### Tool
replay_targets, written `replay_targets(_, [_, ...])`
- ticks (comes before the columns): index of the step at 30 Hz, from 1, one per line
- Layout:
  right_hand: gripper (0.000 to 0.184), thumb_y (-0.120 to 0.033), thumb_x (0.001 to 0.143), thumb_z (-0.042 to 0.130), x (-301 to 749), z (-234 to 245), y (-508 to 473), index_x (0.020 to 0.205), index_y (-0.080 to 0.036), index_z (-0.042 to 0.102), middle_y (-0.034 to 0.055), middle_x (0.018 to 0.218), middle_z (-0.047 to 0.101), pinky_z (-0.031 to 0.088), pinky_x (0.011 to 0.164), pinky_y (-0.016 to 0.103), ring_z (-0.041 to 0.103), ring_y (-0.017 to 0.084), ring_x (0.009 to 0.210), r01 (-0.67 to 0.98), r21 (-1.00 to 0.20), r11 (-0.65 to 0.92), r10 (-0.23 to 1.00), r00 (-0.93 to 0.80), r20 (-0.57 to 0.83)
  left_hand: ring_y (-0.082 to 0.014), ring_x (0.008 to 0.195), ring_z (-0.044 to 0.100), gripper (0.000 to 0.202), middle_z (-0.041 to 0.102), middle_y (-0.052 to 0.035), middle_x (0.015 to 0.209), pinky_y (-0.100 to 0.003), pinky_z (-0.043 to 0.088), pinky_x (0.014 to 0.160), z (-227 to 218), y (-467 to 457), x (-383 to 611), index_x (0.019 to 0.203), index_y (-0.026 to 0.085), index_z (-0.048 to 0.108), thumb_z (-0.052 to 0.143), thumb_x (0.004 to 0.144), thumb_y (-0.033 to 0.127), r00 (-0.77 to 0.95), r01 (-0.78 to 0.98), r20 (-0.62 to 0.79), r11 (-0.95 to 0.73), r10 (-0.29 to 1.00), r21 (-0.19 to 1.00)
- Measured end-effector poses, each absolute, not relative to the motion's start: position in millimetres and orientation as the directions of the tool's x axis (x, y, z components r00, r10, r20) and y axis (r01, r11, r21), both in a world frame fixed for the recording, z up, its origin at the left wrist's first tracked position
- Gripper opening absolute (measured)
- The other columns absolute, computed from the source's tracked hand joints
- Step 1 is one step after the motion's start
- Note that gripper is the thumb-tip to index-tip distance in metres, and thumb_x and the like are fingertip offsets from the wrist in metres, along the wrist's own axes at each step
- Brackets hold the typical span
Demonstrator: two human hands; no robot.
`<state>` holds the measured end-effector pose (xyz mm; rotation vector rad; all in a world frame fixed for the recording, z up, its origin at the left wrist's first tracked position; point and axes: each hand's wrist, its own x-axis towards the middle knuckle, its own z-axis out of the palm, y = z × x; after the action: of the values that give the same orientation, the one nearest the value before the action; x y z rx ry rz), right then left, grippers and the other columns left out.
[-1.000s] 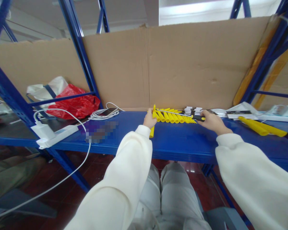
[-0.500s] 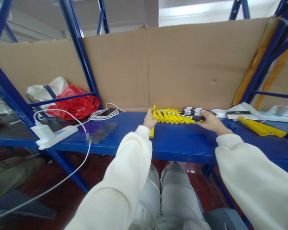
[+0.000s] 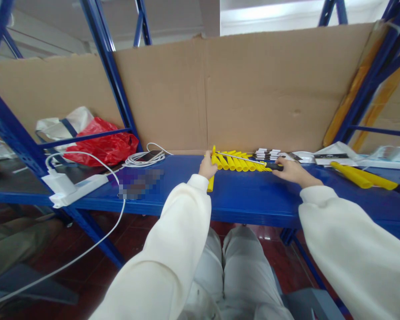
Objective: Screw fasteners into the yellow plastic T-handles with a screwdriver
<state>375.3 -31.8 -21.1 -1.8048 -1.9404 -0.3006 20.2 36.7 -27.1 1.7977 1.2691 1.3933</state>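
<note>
My left hand (image 3: 207,166) is closed around a yellow tube-like piece (image 3: 211,184), held roughly upright above the blue shelf. In my right hand (image 3: 292,171) is the black handle of a long screwdriver (image 3: 274,167). Its thin metal shaft runs left across to the top part of the yellow piece, close to my left fingers. Whether the tip sits in a screw is too small to tell. Behind and under the shaft, several yellow tubes (image 3: 237,165) lie side by side in a slanted row.
Small black-and-white packs (image 3: 267,154) stand behind the row. More yellow tubes (image 3: 356,176) lie at right. A coiled white cable (image 3: 143,159), a red plastic bag (image 3: 103,142) and a white power strip (image 3: 80,189) are at left. Cardboard (image 3: 270,89) walls the back.
My right fingers have shifted slightly on the screwdriver handle, which sits a little differently. My left hand and the yellow piece stay in place.
</note>
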Motion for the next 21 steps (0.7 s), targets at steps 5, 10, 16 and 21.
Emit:
replay_targets(5, [0.025,-0.042,0.083,0.071,379.7,-22.9,-27.3,0.099,-0.023,0.074,0.0158,0.103,0.083,0.060,0.084,0.041,0.078,0.036,0.097,0.979,-0.140,0.148,0.841,-0.050,0.539,-0.0303,0.118,0.080,0.068,0.079,-0.0088,0.138,-0.049,0.065,0.106,-25.8,34.6,20.4,0.135,0.028,0.061,0.083,0.073,0.010,0.025,0.353,0.443,-0.423,0.896,0.835])
replay_targets(10, [0.025,-0.049,0.080,0.076,381.3,-21.7,-27.4,0.082,-0.027,0.065,0.0120,0.088,0.078,0.057,0.072,0.038,0.075,0.032,0.087,0.978,-0.116,0.176,0.852,-0.092,0.515,-0.0310,0.118,0.079,0.068,0.079,-0.0092,0.139,-0.051,0.065,0.107,-23.8,30.8,20.8,0.136,0.028,0.061,0.082,0.073,0.010,0.030,0.357,0.437,-0.418,0.899,0.836])
replay_targets(16, [0.038,-0.063,0.081,0.077,379.1,-21.4,-29.8,0.089,-0.028,0.063,0.0068,0.070,0.072,0.050,0.061,0.036,0.070,0.030,0.070,0.988,-0.122,0.094,0.883,-0.026,0.469,-0.0302,0.116,0.080,0.066,0.079,-0.0081,0.139,-0.050,0.066,0.106,-22.6,28.5,21.4,0.135,0.029,0.062,0.082,0.075,0.012,0.031,0.357,0.450,-0.430,0.893,0.829])
replay_targets(21, [0.021,-0.044,0.083,0.074,373.4,-18.9,-32.9,0.093,-0.026,0.071,0.0075,0.078,0.077,0.054,0.066,0.035,0.073,0.029,0.073,0.980,-0.161,0.119,0.911,-0.043,0.410,-0.0307,0.117,0.080,0.064,0.079,-0.0089,0.137,-0.050,0.067,0.104,-24.9,32.6,21.3,0.133,0.028,0.063,0.082,0.074,0.011,0.030,0.358,0.441,-0.422,0.897,0.833])
